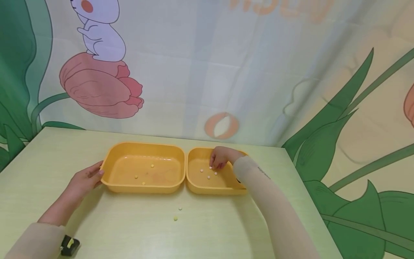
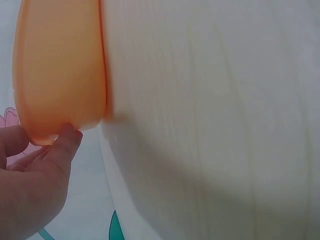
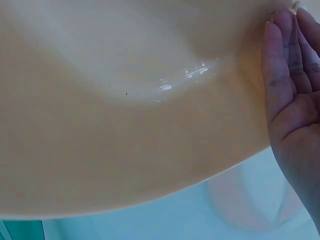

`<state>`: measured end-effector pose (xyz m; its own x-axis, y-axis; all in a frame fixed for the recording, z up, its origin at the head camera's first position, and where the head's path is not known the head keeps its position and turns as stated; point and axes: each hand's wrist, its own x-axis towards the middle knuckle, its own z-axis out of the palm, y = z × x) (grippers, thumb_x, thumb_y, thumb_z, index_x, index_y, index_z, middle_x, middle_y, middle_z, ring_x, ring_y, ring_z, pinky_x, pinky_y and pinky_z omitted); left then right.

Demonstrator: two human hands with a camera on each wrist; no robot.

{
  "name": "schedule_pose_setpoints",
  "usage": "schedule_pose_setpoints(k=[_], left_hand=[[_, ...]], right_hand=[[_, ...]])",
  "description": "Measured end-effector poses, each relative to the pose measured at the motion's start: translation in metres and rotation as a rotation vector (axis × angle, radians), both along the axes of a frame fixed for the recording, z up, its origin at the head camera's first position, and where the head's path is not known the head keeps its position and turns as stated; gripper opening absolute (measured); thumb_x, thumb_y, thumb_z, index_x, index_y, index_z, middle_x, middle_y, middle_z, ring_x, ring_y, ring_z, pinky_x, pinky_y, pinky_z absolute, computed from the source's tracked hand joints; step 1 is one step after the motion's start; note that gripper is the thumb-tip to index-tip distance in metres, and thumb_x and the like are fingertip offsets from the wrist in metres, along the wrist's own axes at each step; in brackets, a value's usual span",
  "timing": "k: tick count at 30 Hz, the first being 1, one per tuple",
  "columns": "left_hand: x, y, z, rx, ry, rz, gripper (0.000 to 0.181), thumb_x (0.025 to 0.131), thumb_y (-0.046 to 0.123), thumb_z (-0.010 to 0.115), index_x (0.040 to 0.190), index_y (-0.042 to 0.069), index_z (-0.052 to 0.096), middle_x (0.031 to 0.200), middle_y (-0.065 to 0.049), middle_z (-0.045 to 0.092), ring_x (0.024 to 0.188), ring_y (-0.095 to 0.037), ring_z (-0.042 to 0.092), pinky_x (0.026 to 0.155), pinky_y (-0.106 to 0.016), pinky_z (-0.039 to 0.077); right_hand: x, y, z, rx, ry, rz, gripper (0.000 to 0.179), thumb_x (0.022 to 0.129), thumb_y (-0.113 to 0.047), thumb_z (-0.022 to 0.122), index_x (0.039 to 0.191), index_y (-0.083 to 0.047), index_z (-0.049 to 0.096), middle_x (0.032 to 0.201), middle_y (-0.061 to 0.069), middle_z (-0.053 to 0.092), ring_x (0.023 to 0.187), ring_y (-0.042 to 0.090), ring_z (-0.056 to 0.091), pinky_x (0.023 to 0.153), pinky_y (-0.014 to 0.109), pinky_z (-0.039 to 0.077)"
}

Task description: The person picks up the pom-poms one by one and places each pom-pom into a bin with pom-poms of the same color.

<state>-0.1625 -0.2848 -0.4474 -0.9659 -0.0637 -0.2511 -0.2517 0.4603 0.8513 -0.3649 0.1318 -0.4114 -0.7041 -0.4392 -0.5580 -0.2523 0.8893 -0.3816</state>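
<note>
My left hand [image 1: 83, 181] grips the left end of the larger yellow plastic tray [image 1: 142, 189], thumb and fingers at its rim. In the left wrist view the fingertips press the outside of the tray's end wall [image 2: 60, 65]. My right hand [image 1: 220, 158] reaches down into the smaller yellow tray [image 1: 213, 190], fingers bent and tips close together. A small white bead [image 1: 210, 167] sits right at these fingertips. In the right wrist view, thumb and fingers [image 3: 280, 75] come together around something tiny, partly cut off by the frame. Nearby lie several more white beads [image 1: 208, 177].
Several yellow beads [image 1: 136, 177] lie in the larger tray. On the pale table [image 1: 136, 223] before the trays are a whitish bead [image 1: 180, 208] and a yellow-green one [image 1: 175, 218]. A small black device [image 1: 69, 245] is by the left sleeve. A printed curtain [image 1: 168, 79] hangs behind.
</note>
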Motion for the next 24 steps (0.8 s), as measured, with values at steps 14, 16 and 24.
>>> schedule_pose_setpoints(k=[14, 16, 24], left_hand=[[0.000, 0.000, 0.000, -0.009, -0.007, 0.001, 0.063, 0.113, 0.030, 0.031, 0.160, -0.005, 0.009, 0.163, -0.036, 0.019, 0.148, -0.052, 0.033, 0.109, -0.043, 0.045], [-0.001, 0.000, -0.001, -0.011, -0.002, 0.001, 0.062, 0.113, 0.030, 0.031, 0.160, -0.005, 0.009, 0.163, -0.037, 0.020, 0.148, -0.052, 0.034, 0.108, -0.042, 0.046], [0.000, -0.001, -0.003, -0.006, 0.005, -0.002, 0.062, 0.113, 0.030, 0.031, 0.160, -0.006, 0.010, 0.162, -0.037, 0.021, 0.147, -0.051, 0.035, 0.106, -0.038, 0.048]], right_hand=[[0.001, 0.001, 0.004, 0.020, -0.005, 0.001, 0.006, 0.092, -0.003, 0.071, 0.096, 0.000, 0.074, 0.071, -0.005, 0.065, 0.065, 0.006, 0.058, 0.067, 0.019, 0.060], [0.001, 0.002, 0.007, 0.033, 0.002, 0.005, 0.008, 0.092, -0.004, 0.072, 0.098, 0.000, 0.074, 0.074, -0.004, 0.067, 0.066, 0.005, 0.060, 0.068, 0.019, 0.061], [0.003, 0.016, 0.023, 0.009, 0.049, 0.033, 0.015, 0.095, -0.007, 0.066, 0.107, -0.002, 0.073, 0.091, 0.004, 0.073, 0.078, 0.012, 0.068, 0.077, 0.026, 0.065]])
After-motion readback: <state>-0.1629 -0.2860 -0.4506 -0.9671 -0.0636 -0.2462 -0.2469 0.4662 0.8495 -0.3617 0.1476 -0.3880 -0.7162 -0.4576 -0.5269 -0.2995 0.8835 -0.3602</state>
